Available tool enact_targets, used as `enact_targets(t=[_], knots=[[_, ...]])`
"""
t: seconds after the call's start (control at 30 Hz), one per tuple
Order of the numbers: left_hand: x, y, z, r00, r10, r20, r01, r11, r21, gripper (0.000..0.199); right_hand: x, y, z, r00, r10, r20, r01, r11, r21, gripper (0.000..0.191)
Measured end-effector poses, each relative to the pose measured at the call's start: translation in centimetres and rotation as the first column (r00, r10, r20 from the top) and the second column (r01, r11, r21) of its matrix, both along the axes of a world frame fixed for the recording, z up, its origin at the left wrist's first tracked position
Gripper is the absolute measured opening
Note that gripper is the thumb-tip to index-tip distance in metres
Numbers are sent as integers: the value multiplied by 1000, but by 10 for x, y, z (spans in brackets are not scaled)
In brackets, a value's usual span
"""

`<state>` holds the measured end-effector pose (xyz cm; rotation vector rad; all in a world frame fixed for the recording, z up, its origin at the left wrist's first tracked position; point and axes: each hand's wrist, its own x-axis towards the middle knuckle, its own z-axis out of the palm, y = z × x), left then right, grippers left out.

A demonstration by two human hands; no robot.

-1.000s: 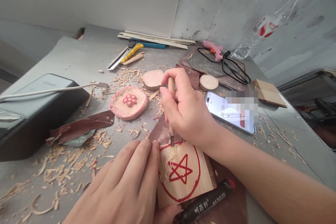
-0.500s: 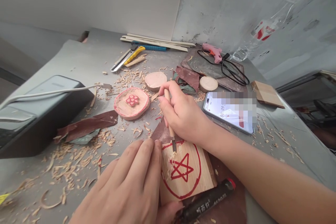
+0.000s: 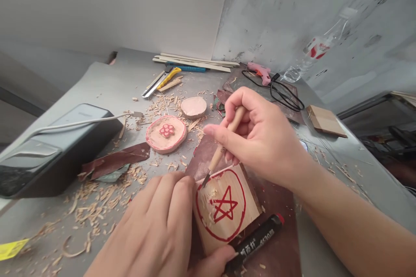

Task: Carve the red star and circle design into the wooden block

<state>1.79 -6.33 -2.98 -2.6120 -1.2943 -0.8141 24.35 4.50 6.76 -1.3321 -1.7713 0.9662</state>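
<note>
My right hand is closed around the wooden handle of a carving chisel. The chisel slants down to the left, its metal tip at the upper left of a red circle on a square wooden block. Inside that circle is a red five-pointed star, with pale shavings and cut marks on its left. My left hand grips the block along its left side, the thumb at the lower edge. A black marker with a red end lies against the block's lower right, beside that thumb. Brown sandpaper lies underneath.
Ahead are a round wood slice with a red flower and a plain slice. A yellow utility knife, pink glue gun and plastic bottle stand farther back. Left is a dark box-shaped device with a cable; shavings litter the table.
My right hand has moved up and to the right and now covers most of the phone. The chisel leans more, its tip shifted left toward the circle's line. My left hand stays on the block.
</note>
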Motion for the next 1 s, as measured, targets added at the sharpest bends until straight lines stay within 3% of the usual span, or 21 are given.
enact_targets(t=[0.1,0.2,0.3,0.4,0.5,0.6,0.67,0.73,0.83,1.0], knots=[[2,11,14,970,24,242,53,950,-307,59,15,-6,26,999,16,33,-14,998,-62,49],[3,23,24,896,89,434,169,837,-520,63,30,-18,44,996,-4,93,12,996,-92,56],[4,29,25,793,182,581,320,688,-651,69,44,-33,46,988,-64,142,71,997,-41,50],[9,29,25,667,295,685,488,522,-700,68,58,-45,35,977,-67,204,69,998,-1,46],[16,27,33,553,440,708,584,401,-705,68,69,-53,21,951,-27,309,22,1000,21,34],[20,26,42,449,573,686,698,255,-669,67,72,-61,13,889,124,442,-150,988,26,17],[20,27,43,388,629,673,773,175,-609,60,69,-65,11,861,234,452,-246,969,-32,15],[20,28,42,355,642,679,812,148,-565,51,65,-69,12,857,292,425,-271,956,-110,25],[20,30,39,349,619,703,811,177,-558,45,60,-73,13,889,271,368,-208,957,-203,34],[22,30,38,339,633,696,762,249,-598,49,54,-72,4,945,-15,326,47,995,-92,43]])
